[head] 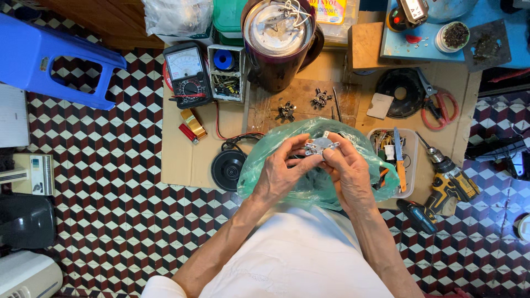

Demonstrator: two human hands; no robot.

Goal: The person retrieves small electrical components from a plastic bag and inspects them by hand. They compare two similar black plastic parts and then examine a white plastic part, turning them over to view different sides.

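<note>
Both hands met over a green plastic bag (287, 190) that lay at the near edge of a cardboard sheet (182, 160) spread on the tiled floor (110, 182). The left hand (281, 174) was closed around one side of a small silvery metal part (320, 145), thumb and fingertips pinching it, and the right hand (348, 171) gripped the other side in the same way, so the part was held between them just above the bag. Beyond the bag, near the far edge of the cardboard, stood a dark kettle (279, 44) turned base up, with an analogue meter (187, 74) and a small open box of parts (226, 72) to its left. A black round base (227, 168) lay just left of the bag. To the right sat a clear tray of tools (395, 160), red-handled scissors (439, 105) and a yellow cordless drill (447, 185).
</note>
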